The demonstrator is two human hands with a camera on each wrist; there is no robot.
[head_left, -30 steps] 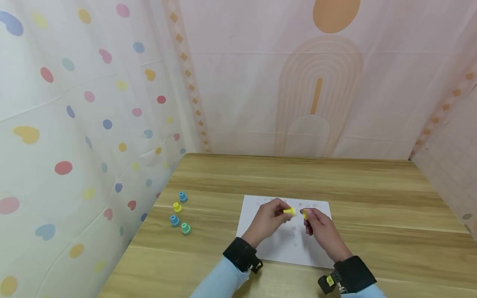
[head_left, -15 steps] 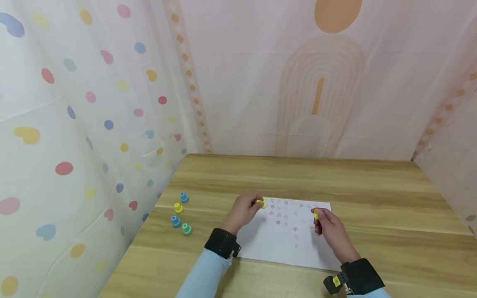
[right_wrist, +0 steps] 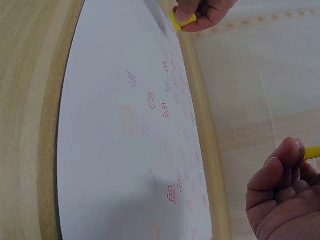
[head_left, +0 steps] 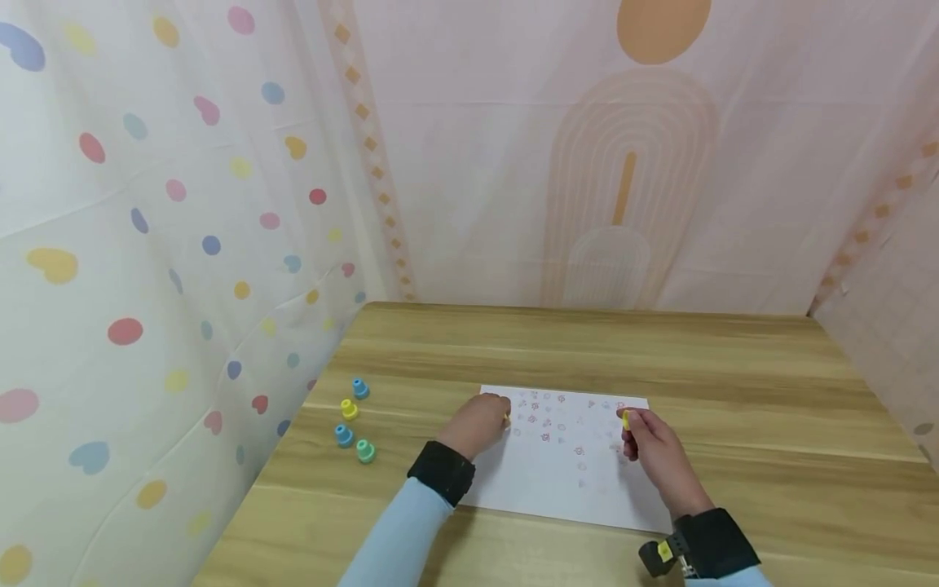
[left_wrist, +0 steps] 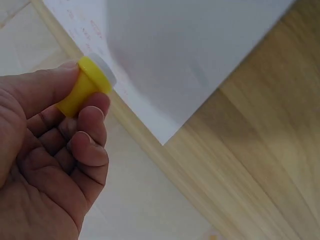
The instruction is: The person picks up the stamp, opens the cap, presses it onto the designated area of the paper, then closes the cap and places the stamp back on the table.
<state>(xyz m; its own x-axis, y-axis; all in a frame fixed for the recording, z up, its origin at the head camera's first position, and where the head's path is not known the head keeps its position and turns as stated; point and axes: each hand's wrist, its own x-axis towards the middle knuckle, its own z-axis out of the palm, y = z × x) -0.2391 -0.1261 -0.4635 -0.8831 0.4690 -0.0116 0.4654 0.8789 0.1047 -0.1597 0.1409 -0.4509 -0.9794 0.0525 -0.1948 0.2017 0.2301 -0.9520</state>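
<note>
My left hand [head_left: 475, 425] is over the left part of a white sheet of paper [head_left: 543, 489]. In the left wrist view it pinches a small yellow stamp [left_wrist: 82, 87] between thumb and fingers, the whitish end pointing away from the palm. My right hand [head_left: 656, 455] stays above the paper's right side and pinches a small yellow piece [head_left: 626, 421], perhaps the stamp's cap. Part of that yellow piece [right_wrist: 312, 153] lies outside the right wrist view. Small red, purple and orange prints [right_wrist: 165, 109] mark the sheet, mostly its upper half.
On the wooden table [head_left: 770, 424], left of the paper, stand several small stamps: blue ones [head_left: 344, 436], a yellow one [head_left: 349, 409] and a green one [head_left: 365, 451]. A patterned curtain [head_left: 469, 179] hangs behind the table.
The left hand has moved left with the yellow stamp, away from the right hand, and turned its back upward. The right hand has shifted slightly right, still holding its yellow piece.
</note>
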